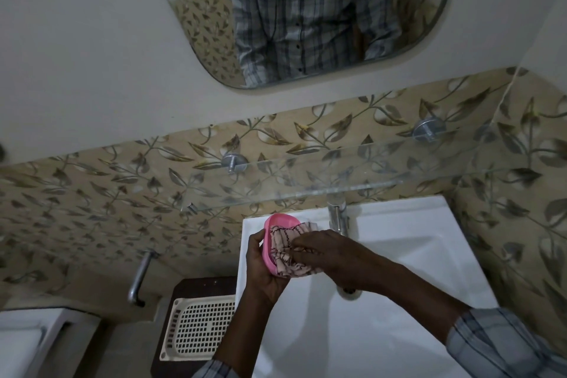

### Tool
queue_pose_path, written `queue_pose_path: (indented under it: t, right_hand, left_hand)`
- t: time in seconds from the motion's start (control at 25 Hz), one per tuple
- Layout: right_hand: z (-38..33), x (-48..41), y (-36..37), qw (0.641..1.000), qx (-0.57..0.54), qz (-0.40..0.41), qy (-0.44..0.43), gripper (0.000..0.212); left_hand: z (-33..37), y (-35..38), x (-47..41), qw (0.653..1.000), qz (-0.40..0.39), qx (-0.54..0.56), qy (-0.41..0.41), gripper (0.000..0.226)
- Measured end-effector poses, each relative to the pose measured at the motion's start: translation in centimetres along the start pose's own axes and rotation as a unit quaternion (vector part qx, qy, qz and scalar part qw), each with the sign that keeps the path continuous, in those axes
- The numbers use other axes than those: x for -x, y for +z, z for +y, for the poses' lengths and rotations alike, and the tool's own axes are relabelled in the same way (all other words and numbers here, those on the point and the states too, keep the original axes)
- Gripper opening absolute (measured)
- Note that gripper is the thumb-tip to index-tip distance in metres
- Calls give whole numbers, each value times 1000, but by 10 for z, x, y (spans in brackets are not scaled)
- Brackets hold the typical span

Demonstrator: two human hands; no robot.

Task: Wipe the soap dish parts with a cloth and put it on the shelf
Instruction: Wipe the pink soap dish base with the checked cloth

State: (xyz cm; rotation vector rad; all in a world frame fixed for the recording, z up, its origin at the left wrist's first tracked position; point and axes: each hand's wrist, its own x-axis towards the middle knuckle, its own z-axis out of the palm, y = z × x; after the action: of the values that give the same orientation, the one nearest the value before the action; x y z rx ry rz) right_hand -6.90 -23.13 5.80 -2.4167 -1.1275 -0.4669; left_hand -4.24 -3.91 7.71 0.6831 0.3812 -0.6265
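Observation:
A pink soap dish part (269, 233) is held above the white sink's left rim, tilted with its hollow side facing right. My left hand (260, 270) grips it from below and behind. My right hand (325, 250) presses a pale pink cloth with dark stitched lines (283, 242) into the hollow of the dish. The cloth hides most of the dish's inside. A clear glass shelf (306, 181) on two round metal mounts runs along the leaf-patterned tiles just above my hands, with nothing on it.
The white sink (399, 255) lies under my arms, with a chrome tap (337, 218) at its back and the drain partly hidden. A cream perforated plastic tray (199, 328) rests on a dark stool at the left. A chrome pipe (139, 279) juts from the wall. A mirror (306, 15) hangs above.

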Motion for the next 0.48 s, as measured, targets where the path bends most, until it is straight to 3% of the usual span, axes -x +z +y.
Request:
queue_pose_path:
  t: [0.12,0.24,0.4,0.48]
  right_hand:
    - [-11,-5,8,1000,8,28,5,50]
    - [-10,-5,9,999,2,39,3,52]
    - [11,-4,1,996,50,8,-78,39]
    - [26,-15,-6,994,97,11,-51,32]
  left_hand:
    - [-3,3,-2,1000,-3,1,-23,66]
    - [-5,0,-8,999,7,0,-33,67]
    - [-2,-8,-3,997,25,-55,-43,61]
    - [0,-5,-2,997,13,-70,-20,59]
